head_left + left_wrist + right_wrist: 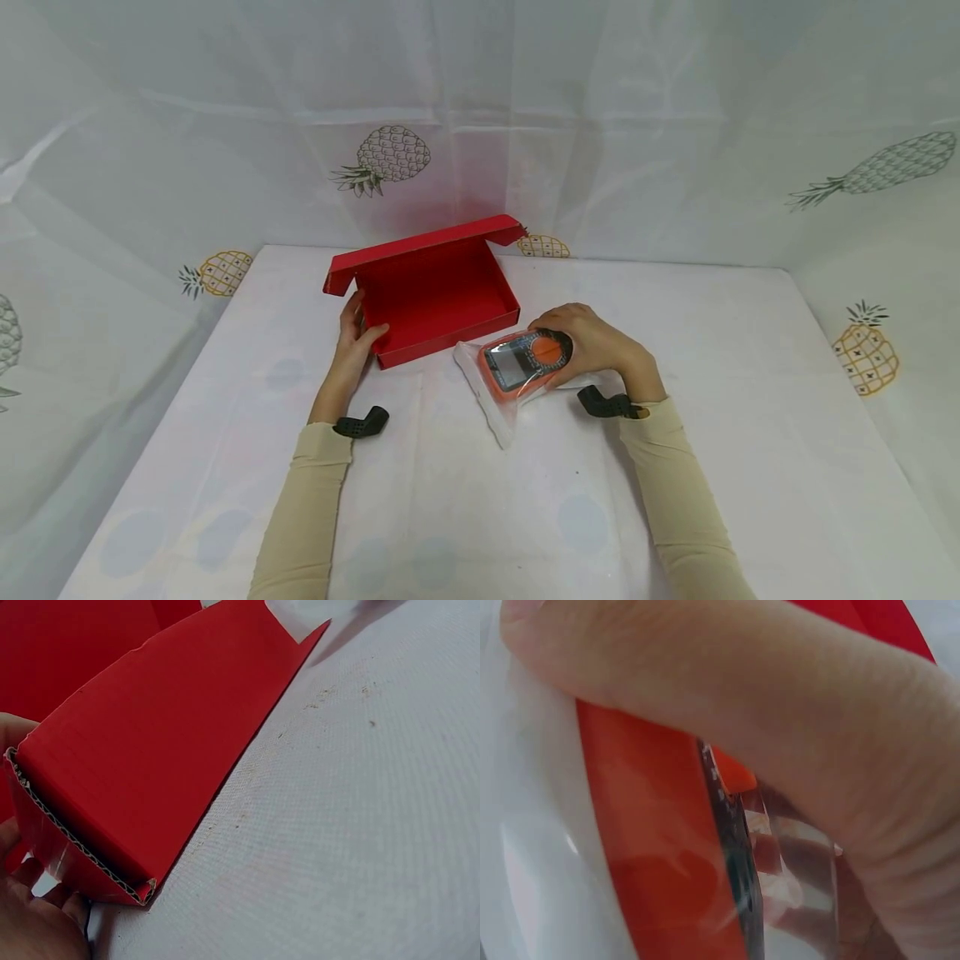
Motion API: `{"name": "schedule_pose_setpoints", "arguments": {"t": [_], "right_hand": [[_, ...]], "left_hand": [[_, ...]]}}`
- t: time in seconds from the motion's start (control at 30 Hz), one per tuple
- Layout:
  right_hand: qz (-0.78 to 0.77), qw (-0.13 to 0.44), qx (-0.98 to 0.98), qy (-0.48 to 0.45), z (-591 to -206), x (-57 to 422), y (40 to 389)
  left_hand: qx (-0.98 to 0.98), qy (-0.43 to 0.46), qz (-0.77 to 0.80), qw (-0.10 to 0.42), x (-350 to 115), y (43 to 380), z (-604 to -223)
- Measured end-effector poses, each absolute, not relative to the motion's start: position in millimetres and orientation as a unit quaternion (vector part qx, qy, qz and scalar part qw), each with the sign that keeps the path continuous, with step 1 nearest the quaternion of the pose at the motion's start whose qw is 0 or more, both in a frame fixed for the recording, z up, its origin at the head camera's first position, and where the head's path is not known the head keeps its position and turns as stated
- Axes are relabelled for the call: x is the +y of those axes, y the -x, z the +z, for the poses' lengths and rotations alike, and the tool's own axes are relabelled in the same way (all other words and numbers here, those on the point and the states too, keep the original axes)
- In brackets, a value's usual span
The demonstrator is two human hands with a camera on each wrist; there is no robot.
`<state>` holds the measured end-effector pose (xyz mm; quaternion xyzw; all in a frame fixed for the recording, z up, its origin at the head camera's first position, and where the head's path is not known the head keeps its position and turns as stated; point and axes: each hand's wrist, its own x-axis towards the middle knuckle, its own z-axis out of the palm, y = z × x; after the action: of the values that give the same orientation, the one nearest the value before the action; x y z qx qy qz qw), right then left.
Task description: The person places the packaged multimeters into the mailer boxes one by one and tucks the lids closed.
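White-clothed table (742,358) across lower frame; open cloth right of centre up to table's right edge. Red box (450,337) left of centre, lid (420,243) raised at back. Left hand (351,354) pinches box's left wall near front corner, thumb inside, fingers outside. Right hand (596,342) curled round right end of orange meter (517,362), centre frame, just beside box. Meter slanted, face up, inside clear plastic bag (491,412); orange dial (546,350) toward hand.
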<state>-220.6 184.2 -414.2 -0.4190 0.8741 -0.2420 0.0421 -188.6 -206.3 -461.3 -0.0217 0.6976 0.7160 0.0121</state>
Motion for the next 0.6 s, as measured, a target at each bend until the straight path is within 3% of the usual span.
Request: {"name": "schedule_pose_setpoints", "arguments": {"t": [0.23, 0.6], "right_hand": [[-0.249, 0.062, 0.873, 0.415, -409.8, 185.9, 219.0], [-0.255, 0.046, 0.876, 0.408, -405.6, 191.1, 216.7]], "left_hand": [[0.699, 0.021, 0.715, 0.009, -206.6, 188.1, -461.2], [0.694, 0.016, 0.72, 0.009, -206.9, 188.8, -462.8]]}}
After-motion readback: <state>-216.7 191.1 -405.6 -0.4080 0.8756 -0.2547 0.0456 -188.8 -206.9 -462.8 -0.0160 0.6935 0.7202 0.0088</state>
